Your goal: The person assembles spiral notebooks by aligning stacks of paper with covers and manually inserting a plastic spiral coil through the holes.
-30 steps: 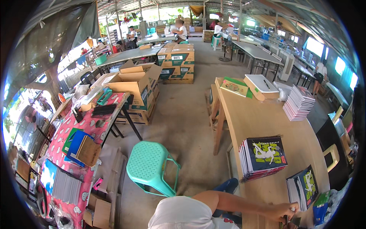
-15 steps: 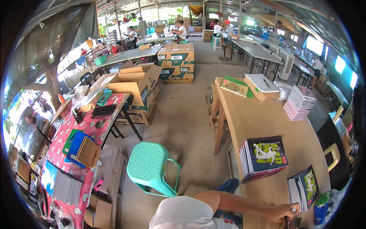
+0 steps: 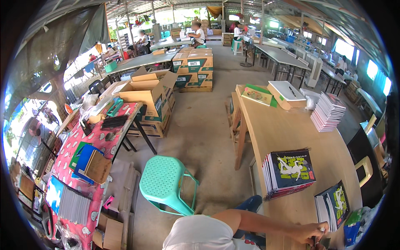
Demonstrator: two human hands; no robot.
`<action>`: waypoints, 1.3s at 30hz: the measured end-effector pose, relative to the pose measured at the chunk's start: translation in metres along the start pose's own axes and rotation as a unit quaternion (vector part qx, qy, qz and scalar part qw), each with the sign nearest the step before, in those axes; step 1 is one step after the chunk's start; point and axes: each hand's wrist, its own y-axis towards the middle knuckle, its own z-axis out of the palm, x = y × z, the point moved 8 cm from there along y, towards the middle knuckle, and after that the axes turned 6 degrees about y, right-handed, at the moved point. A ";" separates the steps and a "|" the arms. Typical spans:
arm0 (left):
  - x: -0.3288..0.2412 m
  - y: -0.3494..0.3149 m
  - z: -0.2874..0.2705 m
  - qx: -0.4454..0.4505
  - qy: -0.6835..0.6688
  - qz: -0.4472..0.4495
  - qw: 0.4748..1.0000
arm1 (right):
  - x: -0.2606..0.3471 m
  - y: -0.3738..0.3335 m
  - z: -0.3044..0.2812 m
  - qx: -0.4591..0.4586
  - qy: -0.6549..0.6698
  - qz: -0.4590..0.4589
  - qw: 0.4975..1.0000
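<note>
My left arm reaches across the lower edge to the near right corner of the wooden table (image 3: 287, 121). There my left hand (image 3: 310, 232) is closed, its fingers curled around something small and dark that I cannot make out. Just beyond it lies a short stack of spiral notebooks (image 3: 342, 202) with dark covers showing a white figure and green lettering. Farther to the left stands a taller stack of matching notebooks (image 3: 291, 168), its black spiral edge along the far side. My right hand does not show.
A green plastic stool (image 3: 164, 177) stands left of me. Blue and green packaging (image 3: 353, 229) sits right of my hand. At the table's far end are pink-edged notebooks (image 3: 328, 112) and a white-topped box (image 3: 286, 91). Folders (image 3: 89, 160) lie on a pink-covered table; cartons (image 3: 146, 98) stand beyond.
My left hand stays at the same corner with its fingers curled, shifting only very slightly. The view has moved a little; the notebook stacks stay in place.
</note>
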 end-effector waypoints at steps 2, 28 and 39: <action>0.002 -0.001 0.002 0.006 -0.005 -0.011 1.000 | 0.001 -0.001 -0.003 -0.037 0.043 0.013 0.998; -0.011 0.012 0.005 -0.012 -0.002 0.003 1.000 | -0.011 -0.011 -0.013 -0.048 0.052 0.016 0.997; 0.011 0.008 0.010 -0.004 0.062 -0.005 0.998 | -0.020 -0.014 -0.010 -0.039 0.066 0.047 0.996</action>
